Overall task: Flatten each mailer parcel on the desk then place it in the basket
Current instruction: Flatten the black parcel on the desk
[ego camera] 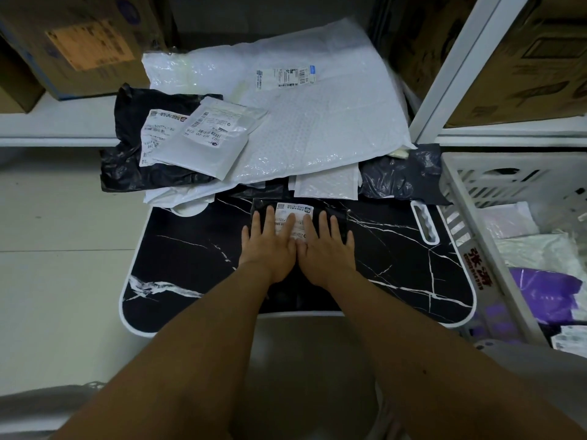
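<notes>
Item: small black mailer (pixel 333 214), pinned under my left hand (pixel 268 246) and right hand (pixel 327 246), palms flat, side by side; best smoothed outward, evenly.

Left hand (pixel 265 246) and right hand (pixel 327 249) press flat on black mailer (pixel 336 214) on desk (pixel 190 249)

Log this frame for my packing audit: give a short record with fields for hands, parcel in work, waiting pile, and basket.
left hand: flat, fingers straight, pressing the parcel
right hand: flat beside the left, pressing the same parcel
parcel in work: small black mailer with white label, on the black marble-pattern desk
waiting pile: large white bubble mailer, small white mailer, black bags, at the desk's far edge
basket: on the right, already holds white and purple mailers
</notes>
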The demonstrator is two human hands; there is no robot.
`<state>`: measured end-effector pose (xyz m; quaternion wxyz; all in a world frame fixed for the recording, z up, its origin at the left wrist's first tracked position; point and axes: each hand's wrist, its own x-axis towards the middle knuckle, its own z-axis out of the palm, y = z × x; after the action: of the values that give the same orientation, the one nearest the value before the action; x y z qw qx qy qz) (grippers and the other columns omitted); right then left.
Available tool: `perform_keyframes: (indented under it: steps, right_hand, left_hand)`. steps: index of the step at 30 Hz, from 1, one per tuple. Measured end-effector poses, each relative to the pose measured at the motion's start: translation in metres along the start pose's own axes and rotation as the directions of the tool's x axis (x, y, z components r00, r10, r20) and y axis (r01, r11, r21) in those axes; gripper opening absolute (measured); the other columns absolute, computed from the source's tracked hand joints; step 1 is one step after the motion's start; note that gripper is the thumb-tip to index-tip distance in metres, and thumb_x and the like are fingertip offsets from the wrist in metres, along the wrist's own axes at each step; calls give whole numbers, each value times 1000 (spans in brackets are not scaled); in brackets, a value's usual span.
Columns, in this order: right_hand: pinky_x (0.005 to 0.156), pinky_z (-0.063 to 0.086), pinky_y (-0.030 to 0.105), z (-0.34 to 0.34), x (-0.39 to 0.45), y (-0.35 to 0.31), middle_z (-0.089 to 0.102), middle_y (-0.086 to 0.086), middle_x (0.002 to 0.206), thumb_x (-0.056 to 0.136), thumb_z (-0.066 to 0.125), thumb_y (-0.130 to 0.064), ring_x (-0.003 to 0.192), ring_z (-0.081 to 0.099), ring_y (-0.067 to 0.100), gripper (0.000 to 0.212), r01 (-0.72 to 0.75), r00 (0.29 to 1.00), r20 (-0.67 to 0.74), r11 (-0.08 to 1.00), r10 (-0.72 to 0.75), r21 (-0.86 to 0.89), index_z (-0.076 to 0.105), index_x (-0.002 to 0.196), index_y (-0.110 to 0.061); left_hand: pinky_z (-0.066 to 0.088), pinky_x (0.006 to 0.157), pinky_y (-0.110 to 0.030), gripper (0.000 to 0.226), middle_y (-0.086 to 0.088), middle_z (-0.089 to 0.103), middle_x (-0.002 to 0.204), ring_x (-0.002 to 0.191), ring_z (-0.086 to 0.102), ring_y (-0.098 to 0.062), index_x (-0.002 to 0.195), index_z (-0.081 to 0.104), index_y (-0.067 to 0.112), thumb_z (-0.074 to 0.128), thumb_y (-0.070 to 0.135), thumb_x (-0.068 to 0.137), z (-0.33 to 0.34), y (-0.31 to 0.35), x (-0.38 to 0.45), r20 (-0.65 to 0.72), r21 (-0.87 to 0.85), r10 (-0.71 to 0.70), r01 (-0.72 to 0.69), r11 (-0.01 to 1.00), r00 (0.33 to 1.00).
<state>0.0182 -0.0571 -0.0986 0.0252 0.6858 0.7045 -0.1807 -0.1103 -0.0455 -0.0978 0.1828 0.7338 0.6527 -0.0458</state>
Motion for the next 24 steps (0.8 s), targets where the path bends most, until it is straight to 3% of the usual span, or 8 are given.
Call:
perform_keyframes:
  steps: [3, 5, 7, 9, 13, 17, 20, 24]
  right_hand:
    - [117, 2, 56, -4, 0, 1, -3, 4, 162, 101, 21, -47, 149, -4, 22, 59, -22, 1000, 6, 997, 22, 74, 7, 154, -24]
    - [116, 13, 54, -5, -7, 0, 8, 9, 160, 99, 34, -45, 147, 9, 26, 59, -75, 991, -100, 983, 93, 165, 22, 150, -17]
    - [107, 33, 48, -7, -17, -3, 28, 16, 150, 95, 46, -41, 135, 30, 30, 56, -172, 937, -259, 955, 235, 242, 34, 140, -11]
    - [95, 43, 43, -10, -27, -7, 40, 15, 134, 93, 52, -39, 121, 42, 30, 51, -300, 874, -294, 905, 388, 302, 38, 132, -9]
    - [90, 44, 44, -21, -40, -15, 46, 17, 129, 92, 55, -39, 115, 51, 35, 52, -464, 826, -72, 746, 559, 477, 35, 128, -9]
    - [96, 45, 46, -30, -55, -19, 58, 12, 119, 81, 59, -40, 110, 56, 34, 59, -570, 773, 171, 548, 611, 612, 37, 127, -8]
    - [96, 46, 44, -38, -70, -21, 62, 10, 116, 78, 54, -34, 111, 55, 35, 47, -549, 813, 201, 607, 546, 574, 58, 118, -9]
    - [92, 47, 40, -63, -80, -20, 62, 13, 119, 87, 53, -26, 113, 55, 36, 34, -477, 854, 127, 661, 505, 580, 60, 116, -10]
  left_hand:
    - [0, 119, -49, 61, -8, -19, 159, 145, -19, -29, 152, -9, 29, 18, 47, 101, -4, -1, 0, 25, -33, -17, 18, 999, 1000]
    - [2, 119, -48, 62, -9, -18, 159, 146, -17, -28, 152, -8, 26, 19, 47, 101, -5, -1, -6, 18, -97, -59, 60, 993, 998]
    - [5, 119, -49, 62, -11, -17, 159, 146, -13, -31, 153, -7, 25, 20, 48, 101, -6, 2, -15, 1, -141, -110, 110, 984, 994]
    - [12, 118, -49, 62, -15, -16, 158, 146, -7, -36, 153, -4, 25, 22, 47, 101, -7, 5, -23, 2, -184, -160, 158, 970, 987]
    - [28, 110, -50, 62, -20, -8, 157, 142, 17, -38, 152, 2, 20, 28, 42, 101, -15, 16, -38, 3, -240, -274, 267, 934, 962]
    - [39, 99, -50, 54, -19, 23, 145, 130, 33, -35, 146, 17, 15, 36, 33, 99, -23, 22, -58, -1, -298, -381, 363, 883, 925]
    - [38, 101, -49, 56, -20, 30, 140, 129, 35, -37, 144, 20, 10, 43, 27, 96, -30, 23, -73, 28, -373, -404, 385, 844, 914]
    - [38, 99, -48, 50, -22, 35, 138, 125, 39, -39, 140, 23, 8, 41, 23, 96, -47, 32, -86, -31, -400, -377, 334, 854, 926]
